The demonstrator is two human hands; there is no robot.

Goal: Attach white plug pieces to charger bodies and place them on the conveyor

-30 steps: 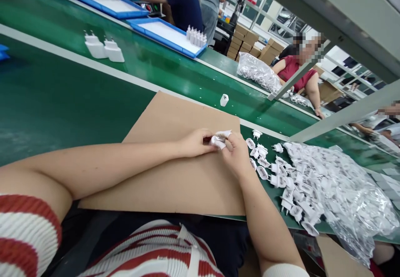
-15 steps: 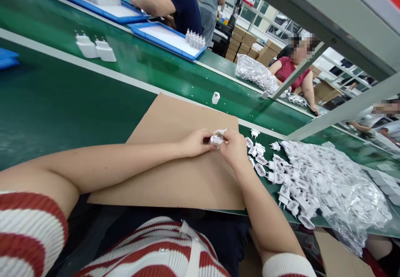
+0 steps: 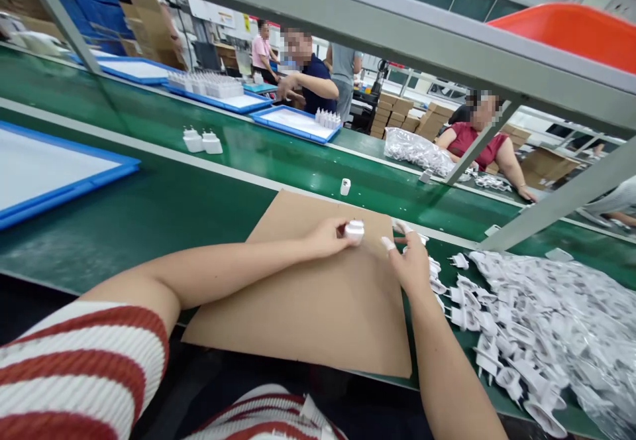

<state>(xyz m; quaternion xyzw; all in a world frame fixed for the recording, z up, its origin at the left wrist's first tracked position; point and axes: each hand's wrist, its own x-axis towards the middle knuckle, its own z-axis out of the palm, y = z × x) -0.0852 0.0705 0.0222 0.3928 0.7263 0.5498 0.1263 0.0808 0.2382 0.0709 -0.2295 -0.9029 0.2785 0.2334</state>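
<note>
One held adapter (image 3: 354,231), two paired adapters (image 3: 212,144), one lone housing (image 3: 345,188), one cardboard sheet (image 3: 308,307), two clear bags (image 3: 417,152)

Above a flat brown cardboard sheet (image 3: 308,314), the left hand (image 3: 325,238) holds a small white plastic charger (image 3: 354,231); the right hand (image 3: 415,268), two fingertips under white coverings (image 3: 387,244), spreads by the sheet's right edge. Right of the sheet lie loose white plastic plug pieces (image 3: 497,327) beside a bulging clear plastic bag (image 3: 586,314); left of it, a blue-rimmed white tray (image 3: 50,168)
</note>
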